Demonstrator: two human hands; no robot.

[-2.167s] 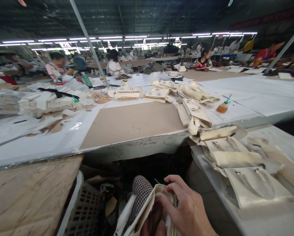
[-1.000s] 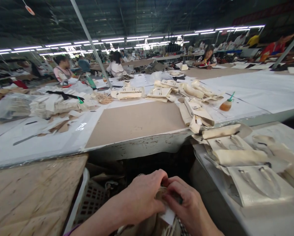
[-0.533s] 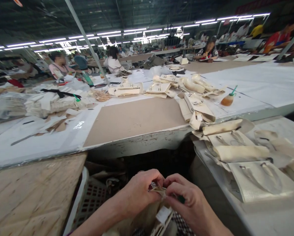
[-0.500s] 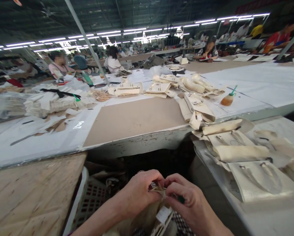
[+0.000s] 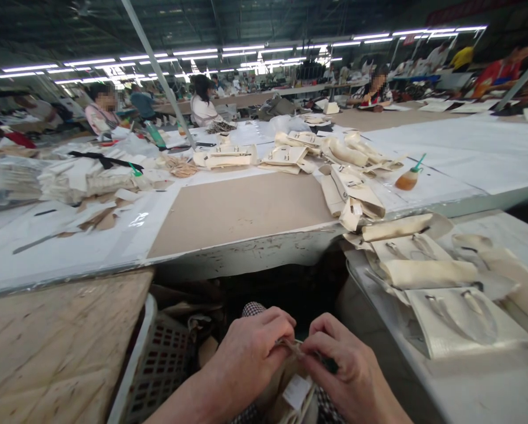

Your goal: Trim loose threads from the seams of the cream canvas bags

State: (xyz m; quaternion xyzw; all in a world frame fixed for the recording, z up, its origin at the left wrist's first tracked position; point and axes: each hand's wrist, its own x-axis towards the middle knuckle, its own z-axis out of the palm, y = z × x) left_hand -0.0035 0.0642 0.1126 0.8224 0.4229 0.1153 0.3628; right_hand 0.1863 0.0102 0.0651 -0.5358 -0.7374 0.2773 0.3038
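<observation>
Over my lap, my left hand (image 5: 256,346) pinches the edge of a beige bag (image 5: 278,384) between thumb and fingers. My right hand (image 5: 344,360) grips the same edge a short way to the right, fingertips closed on it. A white label (image 5: 296,391) shows on the bag just below the fingers. Something dark green (image 5: 330,363) peeks out under my right hand, too hidden to name. The bag's lower part runs out of view, against checked cloth (image 5: 253,310) on my lap.
A white plastic basket (image 5: 162,353) stands left of my lap, beside a brown-covered board (image 5: 60,347). Cream handbags (image 5: 462,318) lie on the right-hand surface. More bags (image 5: 352,191), a bottle of amber liquid (image 5: 408,178) and stacked pieces (image 5: 85,176) rest on the long table (image 5: 241,215). Several people sit beyond.
Both hands have shifted slightly, with my right hand a little farther from my left. The bag edge between them shows stretched more. The view has tilted a little.
</observation>
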